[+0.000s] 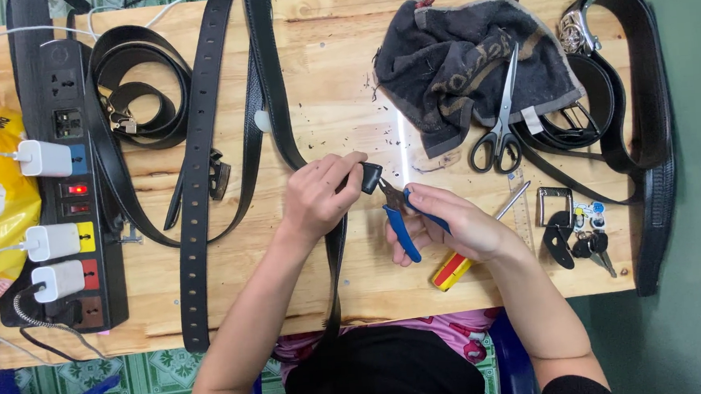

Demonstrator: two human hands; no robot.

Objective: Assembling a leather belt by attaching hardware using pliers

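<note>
While your right hand [458, 227] closes around the blue handles of the pliers [400, 214], their tip meets the end of the black belt [369, 175] that your left hand [318, 195] pinches between thumb and fingers. That belt end sits near the middle of the wooden table [335, 84]; from there the strap runs up to the table's far edge and also hangs over its near edge, under your left wrist. Just right of your right hand, on the table, lie a yellow-and-red screwdriver [460, 263], a metal buckle [555, 205] and a bunch of keys [584, 243]. Farther up the table, a pair of scissors [502, 123] rests partly on a dark cloth [448, 61]. Along the table's left side stands a black power strip [68, 157] with white chargers plugged in, and beside it several loose black belts [194, 166] lie flat or coiled.
</note>
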